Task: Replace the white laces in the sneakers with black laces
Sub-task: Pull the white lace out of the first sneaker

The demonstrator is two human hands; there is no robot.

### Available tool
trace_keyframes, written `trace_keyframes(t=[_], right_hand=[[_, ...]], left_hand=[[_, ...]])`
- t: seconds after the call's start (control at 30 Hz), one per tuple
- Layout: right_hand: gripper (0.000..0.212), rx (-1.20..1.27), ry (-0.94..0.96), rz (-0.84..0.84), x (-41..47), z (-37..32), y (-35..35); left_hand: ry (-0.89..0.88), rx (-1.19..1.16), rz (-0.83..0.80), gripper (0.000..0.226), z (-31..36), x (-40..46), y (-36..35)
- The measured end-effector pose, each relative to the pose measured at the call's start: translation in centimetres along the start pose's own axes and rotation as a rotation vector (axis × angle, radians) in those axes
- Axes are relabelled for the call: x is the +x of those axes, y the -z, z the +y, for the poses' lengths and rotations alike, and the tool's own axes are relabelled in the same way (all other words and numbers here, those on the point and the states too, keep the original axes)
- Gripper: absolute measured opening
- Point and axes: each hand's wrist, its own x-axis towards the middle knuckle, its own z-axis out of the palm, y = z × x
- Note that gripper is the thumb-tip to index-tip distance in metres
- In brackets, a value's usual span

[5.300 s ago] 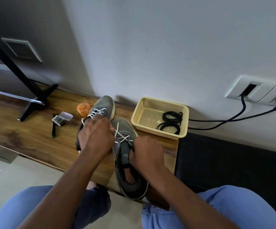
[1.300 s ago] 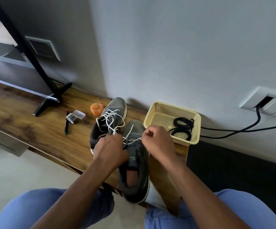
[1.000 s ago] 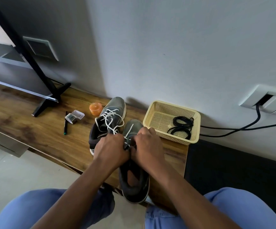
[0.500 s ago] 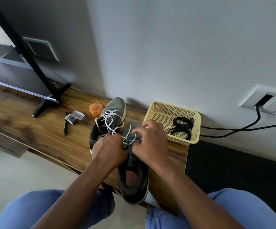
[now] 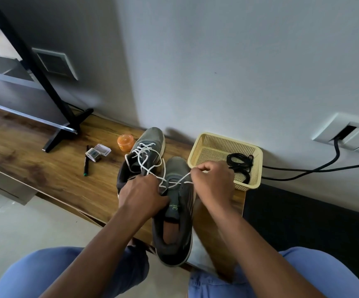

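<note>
Item: near sneaker (image 5: 175,214), grey mesh upper with dark padded collar and a printed tongue label. It lies on the wooden shelf (image 5: 34,166), toe toward the wall, heel hanging over the front edge. Its white lace (image 5: 172,181), a thin round cord, is partly unthreaded and slack across the lower eyelets.

Item: far sneaker (image 5: 146,151), same make, just left of the first and further back. Its loose white lace (image 5: 144,157) lies in open loops over the tongue.

Item: left hand (image 5: 142,194), fingers curled round the near sneaker's left side at the tongue, gripping it.

Item: right hand (image 5: 213,181), fist closed, thumb and forefinger pinching a strand of the near sneaker's lace, drawn taut to the right. Half a second ago this hand lay over the eyelets; it now sits further right, beside the basket, with the strand pulled out longer.

Item: basket (image 5: 208,145), pale yellow perforated plastic, rectangular, against the wall. It holds the black laces (image 5: 239,163), coiled.

Item: orange round container (image 5: 125,143), clear plastic case (image 5: 99,152) and dark pen (image 5: 86,161), all left of the sneakers.
</note>
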Motion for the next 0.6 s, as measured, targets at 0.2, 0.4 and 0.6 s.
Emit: trace_keyframes(t=[0.2,0.4,0.6], right_hand=[[0.028,-0.351,0.475,-0.109,-1.9,-0.5,-1.4],[0.009,-0.513,0.506,-0.139,-2.8,0.1,-2.5],[0.015,-0.158,0.187,-0.083,-1.0,-0.3,-0.5]], left_hand=[[0.003,-0.044,-0.034,0.041,0.3,-0.1,0.4],[0.009,-0.067,-0.026,0.040,0.2,-0.2,0.2],[0.024,-0.013,-0.028,0.029,-0.2,0.1,0.3]])
